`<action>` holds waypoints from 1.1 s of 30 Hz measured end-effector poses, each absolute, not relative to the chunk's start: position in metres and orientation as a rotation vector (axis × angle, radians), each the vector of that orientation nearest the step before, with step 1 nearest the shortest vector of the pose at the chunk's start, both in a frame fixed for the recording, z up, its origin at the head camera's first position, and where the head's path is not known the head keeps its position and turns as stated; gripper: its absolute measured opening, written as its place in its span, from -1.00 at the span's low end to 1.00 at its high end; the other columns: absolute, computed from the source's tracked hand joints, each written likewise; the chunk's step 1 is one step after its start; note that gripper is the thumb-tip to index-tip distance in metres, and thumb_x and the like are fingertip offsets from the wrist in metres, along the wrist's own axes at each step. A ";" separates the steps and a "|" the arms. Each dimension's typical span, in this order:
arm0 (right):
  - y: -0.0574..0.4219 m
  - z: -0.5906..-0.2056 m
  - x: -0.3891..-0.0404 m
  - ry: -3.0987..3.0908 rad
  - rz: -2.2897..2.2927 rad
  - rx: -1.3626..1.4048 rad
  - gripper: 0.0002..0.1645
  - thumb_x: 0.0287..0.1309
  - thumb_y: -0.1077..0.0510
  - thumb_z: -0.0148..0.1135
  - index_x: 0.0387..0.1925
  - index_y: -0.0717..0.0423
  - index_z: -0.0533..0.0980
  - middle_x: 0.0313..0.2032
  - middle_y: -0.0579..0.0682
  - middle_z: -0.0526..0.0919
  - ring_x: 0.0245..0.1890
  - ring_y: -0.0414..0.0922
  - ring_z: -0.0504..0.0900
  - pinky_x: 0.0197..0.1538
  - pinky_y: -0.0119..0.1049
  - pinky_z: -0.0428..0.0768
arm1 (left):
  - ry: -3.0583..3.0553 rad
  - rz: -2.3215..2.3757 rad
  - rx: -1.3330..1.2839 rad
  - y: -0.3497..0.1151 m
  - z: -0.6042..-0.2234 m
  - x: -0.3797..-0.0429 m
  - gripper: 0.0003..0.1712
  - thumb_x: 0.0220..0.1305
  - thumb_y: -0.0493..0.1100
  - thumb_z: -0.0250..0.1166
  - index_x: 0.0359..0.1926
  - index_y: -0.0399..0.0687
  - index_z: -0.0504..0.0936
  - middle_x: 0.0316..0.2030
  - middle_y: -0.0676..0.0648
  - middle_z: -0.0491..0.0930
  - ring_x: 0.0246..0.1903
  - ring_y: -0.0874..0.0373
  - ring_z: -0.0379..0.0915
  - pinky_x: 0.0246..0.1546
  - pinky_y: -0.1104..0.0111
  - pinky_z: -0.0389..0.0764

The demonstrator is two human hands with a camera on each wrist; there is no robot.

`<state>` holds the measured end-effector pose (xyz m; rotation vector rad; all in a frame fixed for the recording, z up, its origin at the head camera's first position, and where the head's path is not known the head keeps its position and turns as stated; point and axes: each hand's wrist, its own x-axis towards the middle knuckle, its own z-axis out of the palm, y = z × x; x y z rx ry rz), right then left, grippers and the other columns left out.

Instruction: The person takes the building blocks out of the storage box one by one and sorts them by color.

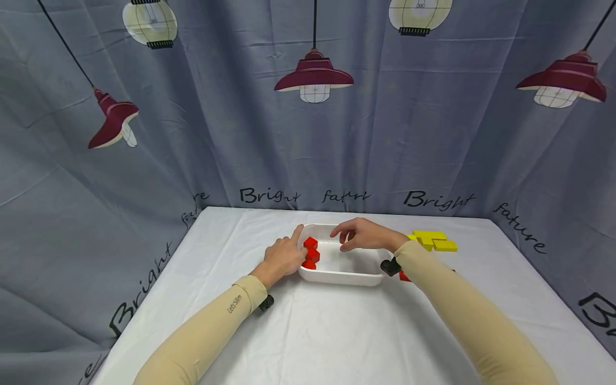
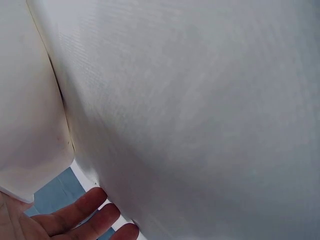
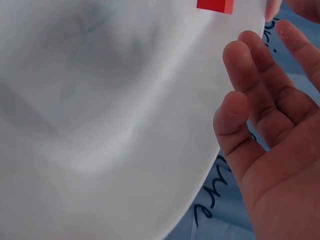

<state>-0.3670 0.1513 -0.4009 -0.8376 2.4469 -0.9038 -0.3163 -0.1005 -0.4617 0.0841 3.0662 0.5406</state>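
Head view: the right forearm is partly hiding a group of yellow blocks [image 1: 445,245] and nearly covering more red pieces [image 1: 403,276] on the white-covered table [image 1: 313,331]; their count is staying unclear. Three red blocks [image 1: 312,254] are sitting in a row inside the left end of the white tray [image 1: 340,278], the left hand [image 1: 284,255] partly blocking that end's rim. That hand is lying along the end, index finger pointing toward the far side, thumb near the rim; whether it is bearing on the tray is not showing. The right hand [image 1: 368,234] is hovering over the tray, wrist bent inward, fingers loosely bent and apart from the thumb, holding nothing. Left wrist view: the frame is cutting off the palm; three fingers are extending, slightly spread, beside the tray's outer wall, with nothing showing in their grasp. Right wrist view: the top edge is cropping one red block; the hand, cut at right, is showing half-bent, parted fingers gripping nothing. Fingertips in the upper corner are too cropped to assign.
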 end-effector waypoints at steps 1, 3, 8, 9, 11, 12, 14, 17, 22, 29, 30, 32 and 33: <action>0.149 -0.401 -0.368 2.442 -0.903 -0.842 -0.54 0.15 0.18 0.41 0.12 -0.06 0.62 -0.19 0.00 0.65 -0.20 -0.05 0.61 -0.12 -0.26 0.59 | 3.068 0.539 0.084 -0.100 -0.462 -0.316 -0.20 0.38 0.14 -0.03 0.60 0.30 -0.02 0.14 -0.21 0.56 0.03 -0.09 0.50 -0.06 -0.01 0.59; 0.146 -0.403 -0.370 2.434 -0.901 -0.861 -0.52 0.15 0.18 0.41 0.14 0.00 0.61 -0.19 0.01 0.65 -0.21 -0.06 0.61 -0.13 -0.27 0.58 | 3.071 0.539 0.086 -0.100 -0.462 -0.316 -0.20 0.38 0.14 -0.03 0.59 0.30 -0.02 0.14 -0.21 0.56 0.04 -0.09 0.51 -0.05 -0.03 0.59; 0.138 -0.407 -0.375 2.424 -0.897 -0.887 -0.48 0.13 0.19 0.42 0.16 0.08 0.60 -0.20 0.01 0.66 -0.24 -0.10 0.62 -0.14 -0.26 0.58 | 3.067 0.530 0.089 -0.098 -0.463 -0.317 -0.20 0.39 0.14 -0.03 0.60 0.29 -0.03 0.16 -0.21 0.56 0.04 -0.10 0.51 -0.03 -0.04 0.58; 0.136 -0.408 -0.376 2.421 -0.893 -0.891 -0.48 0.13 0.19 0.42 0.16 0.07 0.61 -0.20 0.01 0.66 -0.24 -0.10 0.62 -0.14 -0.26 0.58 | 3.065 0.526 0.087 -0.098 -0.463 -0.317 -0.20 0.40 0.14 -0.03 0.60 0.29 -0.03 0.16 -0.21 0.56 0.04 -0.10 0.51 -0.03 -0.04 0.58; 0.133 -0.408 -0.377 2.412 -0.886 -0.897 -0.49 0.13 0.19 0.42 0.16 0.07 0.61 -0.20 0.01 0.67 -0.24 -0.10 0.62 -0.13 -0.26 0.58 | 3.063 0.516 0.078 -0.097 -0.462 -0.317 -0.20 0.41 0.14 -0.02 0.60 0.30 -0.04 0.16 -0.21 0.55 0.04 -0.10 0.51 -0.01 -0.05 0.58; 0.130 -0.409 -0.378 2.406 -0.881 -0.903 -0.49 0.13 0.19 0.42 0.16 0.07 0.61 -0.20 0.01 0.67 -0.23 -0.10 0.62 -0.12 -0.25 0.58 | 3.063 0.510 0.072 -0.097 -0.462 -0.317 -0.20 0.41 0.14 -0.02 0.60 0.31 -0.04 0.17 -0.20 0.55 0.05 -0.09 0.51 -0.01 -0.05 0.58; 0.127 -0.410 -0.379 2.393 -0.876 -0.913 -0.48 0.13 0.20 0.41 0.17 0.07 0.61 -0.20 0.01 0.68 -0.24 -0.10 0.63 -0.11 -0.25 0.58 | 3.062 0.505 0.063 -0.098 -0.462 -0.317 -0.21 0.41 0.14 -0.02 0.60 0.31 -0.04 0.17 -0.21 0.55 0.05 -0.09 0.50 0.00 -0.05 0.57; 0.121 -0.412 -0.382 2.379 -0.864 -0.927 -0.47 0.13 0.20 0.40 0.18 0.07 0.60 -0.21 -0.01 0.69 -0.24 -0.10 0.64 -0.10 -0.25 0.57 | 3.061 0.506 0.064 -0.099 -0.462 -0.317 -0.20 0.41 0.15 -0.03 0.60 0.31 -0.04 0.16 -0.21 0.55 0.05 -0.09 0.50 -0.01 -0.04 0.57; 0.116 -0.415 -0.385 2.379 -0.802 -0.948 -0.47 0.15 0.17 0.38 0.19 -0.03 0.60 -0.20 -0.05 0.69 -0.23 -0.10 0.63 -0.10 -0.24 0.54 | 3.075 0.512 0.096 -0.097 -0.459 -0.319 -0.20 0.39 0.15 -0.04 0.60 0.30 -0.03 0.15 -0.21 0.56 0.05 -0.11 0.51 -0.03 -0.05 0.58; 0.107 -0.421 -0.381 2.333 -0.754 -1.008 -0.48 0.15 0.19 0.35 0.18 -0.08 0.61 -0.17 -0.04 0.71 -0.17 -0.08 0.63 -0.05 -0.22 0.56 | 3.075 0.483 0.096 -0.099 -0.461 -0.316 -0.19 0.37 0.15 0.00 0.59 0.27 -0.01 0.12 -0.21 0.58 0.02 -0.10 0.53 -0.06 -0.06 0.58; 0.106 -0.422 -0.381 2.328 -0.749 -1.022 -0.47 0.15 0.20 0.35 0.20 -0.08 0.60 -0.17 -0.04 0.71 -0.15 -0.08 0.63 -0.04 -0.22 0.56 | 3.071 0.482 0.095 -0.099 -0.462 -0.316 -0.18 0.37 0.15 0.00 0.59 0.27 -0.01 0.11 -0.21 0.58 0.02 -0.10 0.53 -0.06 -0.07 0.58; 0.104 -0.421 -0.381 2.328 -0.734 -1.044 -0.43 0.15 0.23 0.35 0.23 -0.08 0.59 -0.16 -0.04 0.72 -0.13 -0.08 0.63 -0.03 -0.21 0.55 | 3.071 0.485 0.097 -0.099 -0.462 -0.315 -0.18 0.36 0.15 0.01 0.59 0.26 -0.01 0.10 -0.21 0.58 0.00 -0.10 0.53 -0.07 -0.07 0.58; 0.103 -0.421 -0.382 2.334 -0.720 -1.055 -0.42 0.14 0.24 0.35 0.23 -0.09 0.59 -0.15 -0.05 0.72 -0.13 -0.09 0.63 -0.03 -0.22 0.55 | 3.071 0.490 0.097 -0.099 -0.462 -0.315 -0.17 0.36 0.15 0.01 0.59 0.26 -0.01 0.10 -0.21 0.59 0.00 -0.10 0.53 -0.07 -0.07 0.58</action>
